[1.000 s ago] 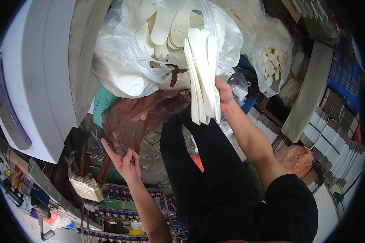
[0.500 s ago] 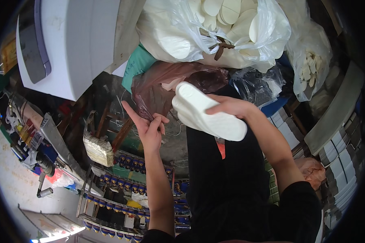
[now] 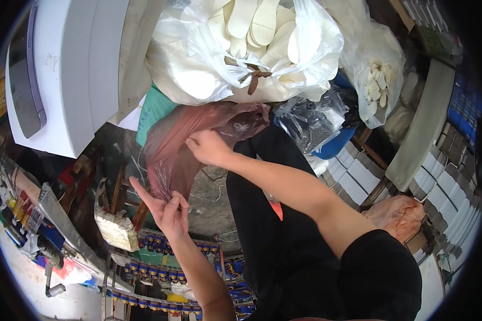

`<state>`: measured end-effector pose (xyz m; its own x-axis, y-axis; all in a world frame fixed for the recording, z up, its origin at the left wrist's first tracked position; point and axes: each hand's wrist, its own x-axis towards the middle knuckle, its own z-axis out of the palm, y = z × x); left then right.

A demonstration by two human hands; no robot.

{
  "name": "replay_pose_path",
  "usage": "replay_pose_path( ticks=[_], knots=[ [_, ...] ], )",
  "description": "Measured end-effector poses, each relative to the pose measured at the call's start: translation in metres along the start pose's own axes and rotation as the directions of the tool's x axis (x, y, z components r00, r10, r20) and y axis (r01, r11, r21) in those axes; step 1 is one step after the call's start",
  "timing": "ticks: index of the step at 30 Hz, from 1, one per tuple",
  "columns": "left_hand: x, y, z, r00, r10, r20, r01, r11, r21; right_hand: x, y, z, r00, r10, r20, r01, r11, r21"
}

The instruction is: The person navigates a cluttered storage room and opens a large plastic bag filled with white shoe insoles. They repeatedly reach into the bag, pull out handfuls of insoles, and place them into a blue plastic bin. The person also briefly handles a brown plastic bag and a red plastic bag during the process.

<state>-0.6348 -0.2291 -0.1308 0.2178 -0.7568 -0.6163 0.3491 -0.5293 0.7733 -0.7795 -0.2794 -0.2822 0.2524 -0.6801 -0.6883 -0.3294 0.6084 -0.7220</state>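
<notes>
A reddish-brown translucent plastic bag (image 3: 168,131) spreads in front of my knees, its crumpled dark end at the right. My left hand (image 3: 170,214) pinches the bag's lower edge between thumb and curled fingers, while its index finger points out straight. Higher on the bag, my right hand (image 3: 208,147) has its fingers closed on the plastic. Part of a white object (image 3: 318,165) shows beside my right leg; whether it is the white insoles seen earlier, I cannot tell.
A large white plastic bag of cream insoles (image 3: 198,59) stands ahead, with a smaller bag of pale pieces (image 3: 379,88) to its right. White stacked boxes (image 3: 353,166) line the right. At the lower left is a rack of small blue-and-yellow items (image 3: 160,275). A white machine (image 3: 80,69) fills the upper left.
The stack of white insoles has left my right hand, which has moved left onto the bag. My left hand keeps the bag's edge, and the view has shifted.
</notes>
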Motion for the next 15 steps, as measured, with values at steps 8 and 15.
replay_pose_path(
  ticks=[8, 15],
  knots=[
    [0.005, -0.004, 0.0, 0.999, 0.047, -0.006, -0.047, 0.999, 0.012, 0.064, 0.025, -0.278, 0.916, -0.349, -0.196, 0.182, 0.8, -0.572],
    [0.007, -0.015, 0.003, 1.0, 0.018, 0.006, -0.018, 0.999, 0.032, 0.062, 0.006, -0.4, 0.972, -0.095, 0.215, 0.235, 0.326, -0.916]
  ],
)
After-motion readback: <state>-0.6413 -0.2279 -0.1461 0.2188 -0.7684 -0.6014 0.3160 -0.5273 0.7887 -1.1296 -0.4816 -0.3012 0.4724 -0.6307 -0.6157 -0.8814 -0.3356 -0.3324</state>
